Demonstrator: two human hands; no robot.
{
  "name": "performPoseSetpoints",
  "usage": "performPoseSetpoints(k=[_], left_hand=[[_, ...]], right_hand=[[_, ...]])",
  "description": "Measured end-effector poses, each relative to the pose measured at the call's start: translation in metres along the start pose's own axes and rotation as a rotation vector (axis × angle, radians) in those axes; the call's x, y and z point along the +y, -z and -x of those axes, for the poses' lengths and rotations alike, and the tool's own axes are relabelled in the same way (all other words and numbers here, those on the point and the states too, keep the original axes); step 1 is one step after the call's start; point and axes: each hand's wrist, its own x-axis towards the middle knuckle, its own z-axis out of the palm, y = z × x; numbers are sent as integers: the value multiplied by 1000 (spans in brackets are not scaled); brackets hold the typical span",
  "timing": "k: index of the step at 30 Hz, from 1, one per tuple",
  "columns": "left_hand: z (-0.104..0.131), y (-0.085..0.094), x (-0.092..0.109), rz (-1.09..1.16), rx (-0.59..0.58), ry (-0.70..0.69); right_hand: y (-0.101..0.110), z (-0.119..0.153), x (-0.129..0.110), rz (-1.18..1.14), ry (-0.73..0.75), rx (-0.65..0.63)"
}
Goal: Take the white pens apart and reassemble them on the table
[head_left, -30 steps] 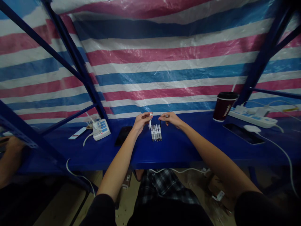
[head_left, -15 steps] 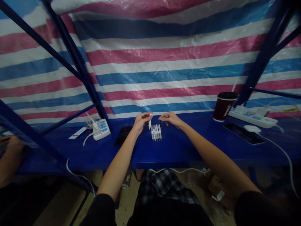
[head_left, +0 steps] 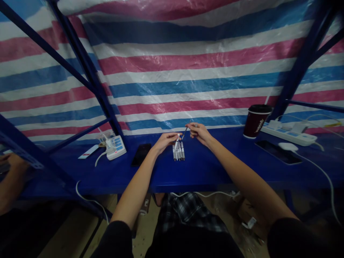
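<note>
Between its fingertips my left hand grips a white pen barrel, tilted over the far ends of a row of pens. Just right of it, my right hand pinches a thin dark pen refill, its lower end slanting down toward the barrel's top. I cannot tell whether the two touch. Several grey-and-white pens lie side by side on the blue table below my hands.
A black phone and a white power strip are on the left. On the right stand a dark lidded cup, another power strip and a phone with a white charger. Another person's hand shows far left.
My left hand has moved right and slightly down, tilting the barrel over the pens. My right hand has risen and shifted right, and the refill now slants.
</note>
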Motion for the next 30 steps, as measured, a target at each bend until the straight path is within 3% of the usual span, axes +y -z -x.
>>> performPoseSetpoints(k=[5,11,16,20,22,24,28,30], left_hand=[[1,-2,-1,-30,-78,14],[-1,-1,-3,-17,-86,21],[-5,2,-10,11,4,16],[-10,8,-14,-16,160,-30],[-13,11,-16,-78,241,-65],[-16,14,-18,-182,310,-127],[-17,16,-22,-582,394,-287],[-16,15,-23,-737,394,-333]], right_hand=[[3,-3,-2,-54,66,74],[-3,-1,2,73,53,45],[-7,-1,11,288,4,-141],[0,-6,12,185,-38,-104],[8,-9,11,158,-53,-60],[16,-11,10,288,-15,-15],[25,-12,10,731,239,54],[26,-12,11,842,309,61]])
